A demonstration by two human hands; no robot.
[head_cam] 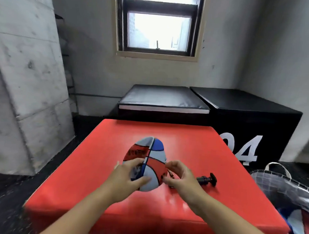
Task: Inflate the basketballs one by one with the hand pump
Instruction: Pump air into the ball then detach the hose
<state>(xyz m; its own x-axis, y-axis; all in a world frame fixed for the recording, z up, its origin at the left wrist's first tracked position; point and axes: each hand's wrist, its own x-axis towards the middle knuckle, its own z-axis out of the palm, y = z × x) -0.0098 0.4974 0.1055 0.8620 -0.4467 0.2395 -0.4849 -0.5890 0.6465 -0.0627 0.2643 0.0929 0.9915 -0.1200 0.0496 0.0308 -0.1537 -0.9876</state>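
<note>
A flat, deflated basketball in red, blue and grey panels stands tilted on the red padded box. My left hand holds its near left side, fingers spread over the panels. My right hand is at the ball's right edge and pinches the brass needle end of the hand pump, close to the ball's surface. The pump's black body and T-handle lie on the box behind my right hand; the middle of the pump is hidden by that hand.
A checked carry bag stands at the right edge of the box, with more red, blue and grey balls inside. Black padded boxes sit behind, one marked 04. A concrete wall is on the left, dark floor below.
</note>
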